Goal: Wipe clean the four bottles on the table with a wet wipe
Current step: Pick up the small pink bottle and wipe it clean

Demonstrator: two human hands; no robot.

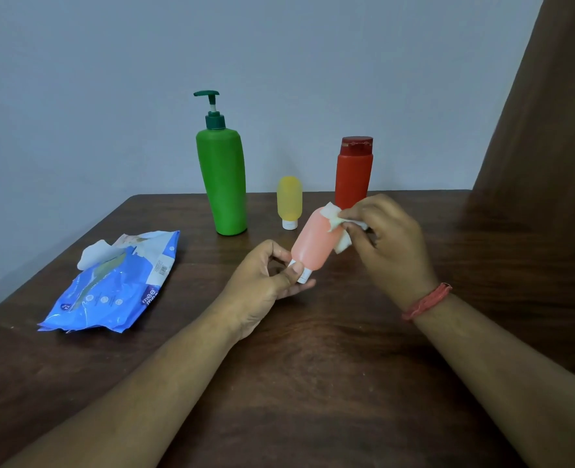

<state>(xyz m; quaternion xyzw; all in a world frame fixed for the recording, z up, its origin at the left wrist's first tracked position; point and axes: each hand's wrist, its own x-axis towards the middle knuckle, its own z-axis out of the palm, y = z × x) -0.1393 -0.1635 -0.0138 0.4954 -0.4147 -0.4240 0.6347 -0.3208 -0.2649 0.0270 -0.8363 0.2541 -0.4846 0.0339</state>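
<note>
Pinching pink bottle [315, 243] cap, left hand [262, 285]

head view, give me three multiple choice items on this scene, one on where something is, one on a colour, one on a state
1. Where does the blue wipe packet lie?
A. On the table, left of the green pump bottle
B. Behind the red bottle
C. In the person's lap

2. What colour is the small bottle standing cap-down between the green pump bottle and the red bottle?
A. White
B. Yellow
C. Purple

3. What is the state of the pink bottle?
A. Standing upright on the table
B. Lying flat beside the packet
C. Held tilted off the table

Answers:
1. A, the packet sits on the table's left side.
2. B, the yellow bottle stands there on its white cap.
3. C, the left hand pinches its white cap end while the right hand presses a wet wipe on its upper end.
</note>
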